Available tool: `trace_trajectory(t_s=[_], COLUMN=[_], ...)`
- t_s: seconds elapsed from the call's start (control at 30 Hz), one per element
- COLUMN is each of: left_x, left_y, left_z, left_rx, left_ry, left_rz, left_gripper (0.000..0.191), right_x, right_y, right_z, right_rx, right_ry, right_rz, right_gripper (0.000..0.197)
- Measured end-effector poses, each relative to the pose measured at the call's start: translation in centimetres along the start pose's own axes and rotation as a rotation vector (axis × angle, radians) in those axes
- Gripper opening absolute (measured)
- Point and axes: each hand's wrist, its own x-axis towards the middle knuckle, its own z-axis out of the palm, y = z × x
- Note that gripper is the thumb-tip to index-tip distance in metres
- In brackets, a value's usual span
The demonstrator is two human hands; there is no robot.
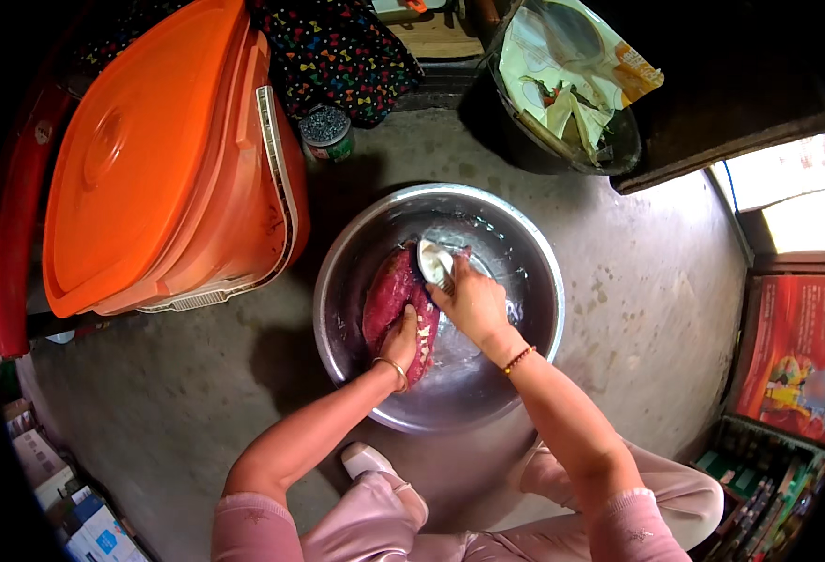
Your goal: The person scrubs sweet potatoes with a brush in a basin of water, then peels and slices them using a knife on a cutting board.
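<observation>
A wide metal basin (537,246) stands on the floor before me, wet inside. In it lies a dark red fabric item (386,288), apparently a shoe or slipper, with a pale patterned strip along its right side; its exact kind is hard to tell. My left hand (402,341) presses on its lower part, thumb on top. My right hand (477,298) grips a white scrubbing brush or similar oval tool (434,265) at the upper right edge of the red item. The tool's underside is partly hidden by my fingers.
A large orange lidded bin (152,161) stands at the left, a small jar (326,133) beside it. Beyond the basin is a black bucket (567,158) with a plastic bag and scraps. A red printed box (795,351) and a crate (771,471) stand at the right.
</observation>
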Motion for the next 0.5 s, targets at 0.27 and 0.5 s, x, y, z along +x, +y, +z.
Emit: trace_trajectory(t_s=[0.27,0.5], left_x=[3.1,3.0], left_y=[-3.3,-3.2], left_z=[-1.8,-4.0], left_rx=[0.263,0.427], left_ry=[0.124,0.127], left_rz=[0.281,0.408], left_gripper=[0.051,0.045], right_x=[-4.0,-4.4], right_y=[-0.6,-2.7], right_z=[1.1,0.6], right_rx=[-0.045,0.028], right_ry=[-0.044,-0.102], right_rz=[-0.095,-0.077], right_gripper=[0.053,0.058])
